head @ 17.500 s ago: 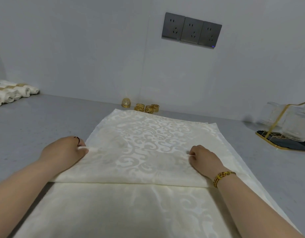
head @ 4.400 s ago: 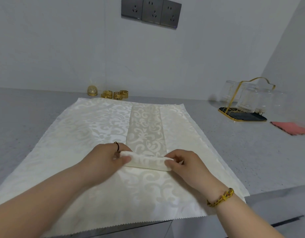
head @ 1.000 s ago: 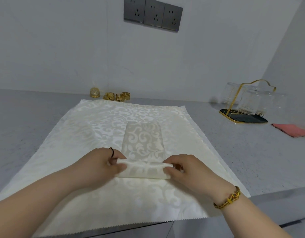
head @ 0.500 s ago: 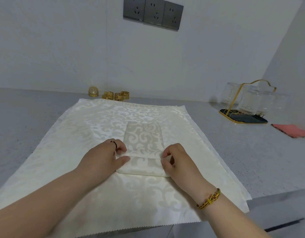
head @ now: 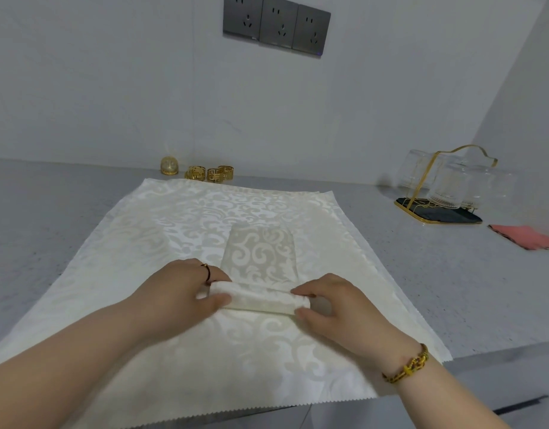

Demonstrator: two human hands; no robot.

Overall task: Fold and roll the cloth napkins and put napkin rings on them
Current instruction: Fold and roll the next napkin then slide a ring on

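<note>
A gray counter (head: 421, 289) holds a big cream cloth (head: 143, 258) laid flat. On the middle of the cloth lies a folded napkin (head: 261, 300), its near end rolled up. The left hand (head: 177, 297) and right hand (head: 338, 311) curl their fingers round the roll's two ends. Small gold rings (head: 210, 174) sit by the wall.

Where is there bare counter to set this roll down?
Left of the spread cloth, and right of it before the glass rack and pink cloth. Crowded: napkin rings at the back; left hand and right hand on the roll mid-cloth.
</note>
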